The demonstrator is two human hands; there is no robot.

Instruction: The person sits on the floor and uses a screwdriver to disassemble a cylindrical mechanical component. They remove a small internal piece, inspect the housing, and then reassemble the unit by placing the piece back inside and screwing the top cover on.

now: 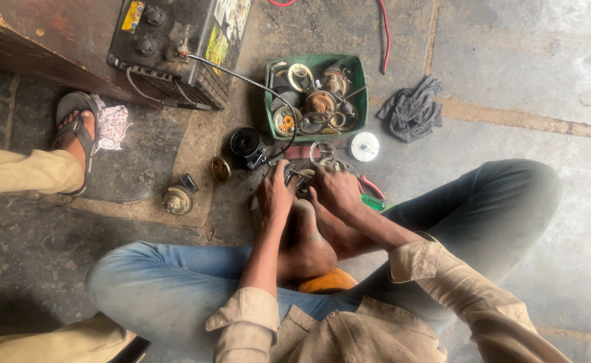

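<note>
I sit on the stone floor with my bare feet drawn in. My left hand point(274, 193) and my right hand point(336, 190) close together on a small metal horn part point(300, 177) held just above my feet. A black cable point(241, 77) runs from a car battery point(174, 47) down to the part. Which fingers grip what is hidden by the hands themselves.
A green tray point(315, 62) full of round metal horn parts stands just beyond my hands. A black horn point(245, 142), a brass-coloured horn point(178, 199), a white disc point(364, 146), a grey rag point(413, 109) and a green-handled tool point(375, 202) lie around. Another person's sandalled foot point(77, 138) is at left.
</note>
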